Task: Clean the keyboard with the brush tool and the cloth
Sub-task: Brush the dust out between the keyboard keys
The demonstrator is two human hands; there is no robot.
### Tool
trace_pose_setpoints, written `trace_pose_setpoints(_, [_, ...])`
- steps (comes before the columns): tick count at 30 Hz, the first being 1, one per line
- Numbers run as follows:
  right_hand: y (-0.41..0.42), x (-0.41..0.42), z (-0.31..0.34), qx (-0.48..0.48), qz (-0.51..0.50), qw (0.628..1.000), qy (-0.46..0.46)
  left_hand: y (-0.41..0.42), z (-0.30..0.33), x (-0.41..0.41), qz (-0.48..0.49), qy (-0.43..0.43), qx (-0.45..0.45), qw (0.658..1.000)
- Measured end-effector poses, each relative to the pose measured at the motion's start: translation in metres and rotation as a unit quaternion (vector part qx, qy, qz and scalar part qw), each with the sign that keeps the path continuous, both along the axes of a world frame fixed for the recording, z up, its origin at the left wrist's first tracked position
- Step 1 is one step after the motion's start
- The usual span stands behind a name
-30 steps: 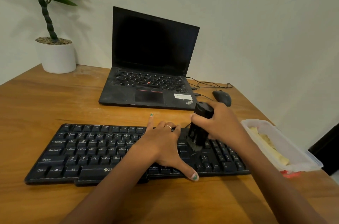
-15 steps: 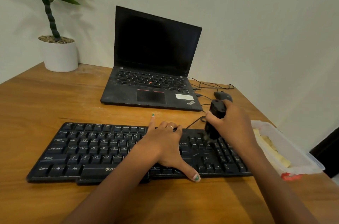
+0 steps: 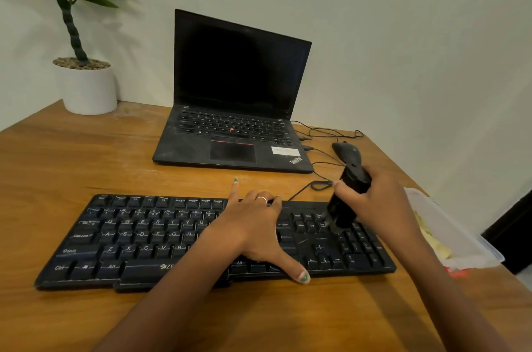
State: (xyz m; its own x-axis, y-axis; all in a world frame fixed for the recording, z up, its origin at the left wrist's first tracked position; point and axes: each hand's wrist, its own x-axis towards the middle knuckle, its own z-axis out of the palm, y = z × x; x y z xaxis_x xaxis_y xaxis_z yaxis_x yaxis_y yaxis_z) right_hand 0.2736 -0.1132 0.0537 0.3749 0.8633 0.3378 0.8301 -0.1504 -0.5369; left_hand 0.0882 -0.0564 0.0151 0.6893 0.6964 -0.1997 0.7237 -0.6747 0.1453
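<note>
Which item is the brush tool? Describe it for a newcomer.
Start at the long black keyboard on the wooden table. Above its right end, the right hand grips the brush tool, a stubby black cylinder tilted bristles-down, unlike the flat mouse behind.

The keyboard lies across the near part of the table. The left hand rests flat on its middle keys, thumb reaching to its near edge. To the right, the right hand grips the brush tool, whose lower end meets the keys at the keyboard's right part. Behind the keyboard stands an open laptop, with a mouse to its right. A potted plant stands at the far left. A container sits right of the keyboard.
</note>
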Motion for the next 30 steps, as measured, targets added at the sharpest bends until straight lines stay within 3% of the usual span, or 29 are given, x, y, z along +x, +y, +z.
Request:
trace_pose_setpoints(2, [-0.007,0.004,0.001,0.046,-0.019,0.998,-0.035,0.000,-0.001,0.000,-0.002,-0.003,0.006,1.000])
trace_pose_setpoints(8, [-0.038,0.002,0.006,0.135,0.002,0.983,0.121,-0.001,-0.003,0.000,-0.017,-0.005,0.010,1.000])
trace_pose_setpoints(16, [-0.052,-0.003,0.009,0.091,0.035,0.976,0.197,0.003,-0.007,0.001,-0.010,-0.040,0.035,0.999])
trace_pose_setpoints(21, [-0.045,-0.019,-0.007,0.071,0.036,0.985,0.153,0.004,-0.007,0.001,-0.005,-0.038,0.030,0.999])
trace_pose_setpoints(26, [-0.042,-0.014,0.003,-0.035,0.060,0.987,0.143,0.004,-0.008,0.001,-0.001,-0.039,0.024,0.999])
trace_pose_setpoints(30, [-0.037,-0.017,-0.002,0.015,0.037,0.998,0.043,0.004,-0.008,0.002,-0.003,-0.036,0.025,0.999])
